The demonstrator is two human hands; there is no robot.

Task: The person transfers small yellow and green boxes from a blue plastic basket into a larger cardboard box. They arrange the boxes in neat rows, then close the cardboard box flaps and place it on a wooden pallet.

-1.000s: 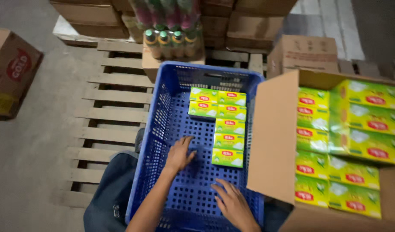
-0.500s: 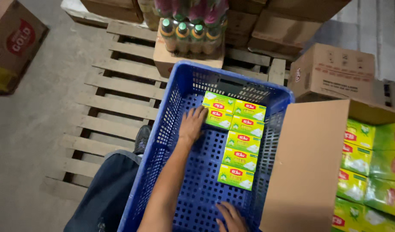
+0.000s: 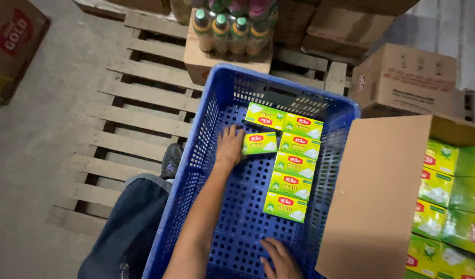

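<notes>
A blue plastic crate (image 3: 209, 124) stands on my lap side of a wooden pallet. Several small green-and-yellow boxes lie flat in it along the right and far side. My left hand (image 3: 230, 146) reaches into the crate and grips one green box (image 3: 260, 143) at its left end, slightly turned from the others. Low on the crate floor near its front edge, my right hand (image 3: 279, 259) rests flat with fingers apart, holding nothing.
An open cardboard carton (image 3: 387, 196) at right holds several more green boxes (image 3: 439, 191). A wooden pallet (image 3: 129, 119) lies at left. Shrink-wrapped bottles (image 3: 229, 28) on a box and stacked cartons (image 3: 405, 77) stand beyond the crate. My knee (image 3: 129, 227) is at lower left.
My left hand went from the crate floor up to the far boxes and has pulled one box towards me, turning it. My right hand has slid to the crate's near edge.
</notes>
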